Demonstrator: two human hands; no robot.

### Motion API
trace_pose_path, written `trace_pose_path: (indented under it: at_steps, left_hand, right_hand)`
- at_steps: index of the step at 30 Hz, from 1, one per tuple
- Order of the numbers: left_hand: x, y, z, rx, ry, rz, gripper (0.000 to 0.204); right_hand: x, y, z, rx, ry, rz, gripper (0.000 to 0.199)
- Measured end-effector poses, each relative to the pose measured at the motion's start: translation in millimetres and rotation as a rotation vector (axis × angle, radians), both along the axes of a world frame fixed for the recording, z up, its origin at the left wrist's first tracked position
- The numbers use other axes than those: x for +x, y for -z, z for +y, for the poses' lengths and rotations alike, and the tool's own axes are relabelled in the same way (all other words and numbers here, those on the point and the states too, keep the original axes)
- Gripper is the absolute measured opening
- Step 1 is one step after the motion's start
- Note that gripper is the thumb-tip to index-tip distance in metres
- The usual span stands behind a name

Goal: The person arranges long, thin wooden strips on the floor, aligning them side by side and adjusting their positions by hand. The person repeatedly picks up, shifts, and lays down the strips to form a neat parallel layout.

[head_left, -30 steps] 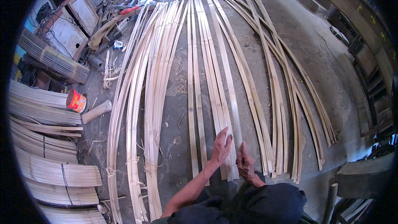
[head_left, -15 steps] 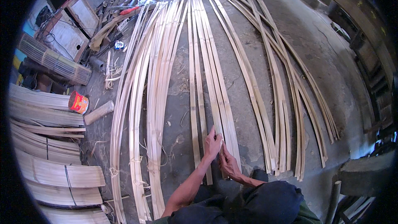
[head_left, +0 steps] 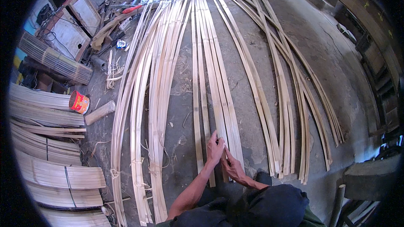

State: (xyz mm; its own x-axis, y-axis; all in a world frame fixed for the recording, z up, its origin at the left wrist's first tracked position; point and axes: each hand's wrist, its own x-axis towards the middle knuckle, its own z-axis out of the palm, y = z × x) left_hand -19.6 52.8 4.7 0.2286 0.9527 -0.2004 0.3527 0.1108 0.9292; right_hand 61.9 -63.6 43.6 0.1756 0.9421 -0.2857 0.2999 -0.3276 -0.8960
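A narrow group of long, pale bamboo strips runs away from me across the floor, its near ends close to my knees. Closed fingers of my left hand grip these strips near that end, one finger lying along them. Just to the right and slightly nearer me, my right hand is closed on the same strips, its fingertips almost meeting the left hand's. The exact grip is hidden beneath both hands. Close by on the left lie two separate bamboo strips.
More bamboo strips lie on the concrete floor, in a thick row at left and crossing strips at right. Tied bundles, a red tub and a short wooden cylinder sit far left. A dark bench stands right.
Both hands have shifted very slightly toward me along the strips, and the left fingers have changed position a little. The surrounding strips look unchanged.
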Motion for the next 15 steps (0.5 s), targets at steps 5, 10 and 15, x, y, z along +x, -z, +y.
trace_pose_path:
  at_steps: [5, 10, 15]
  left_hand:
    - [10, -57, -2, -0.016, -0.046, -0.053, 0.055]
    - [0, -36, 5, 0.177, -0.2, -0.009, 0.052]
    - [-28, -30, 16, 0.198, -0.223, 0.088, 0.052]
  right_hand:
    - [7, -19, 2, 0.094, -0.039, 0.086, 0.063]
    - [-3, -9, 20, 0.198, -0.117, 0.047, 0.058]
    - [-4, -7, 9, 0.055, -0.182, 0.044, 0.047]
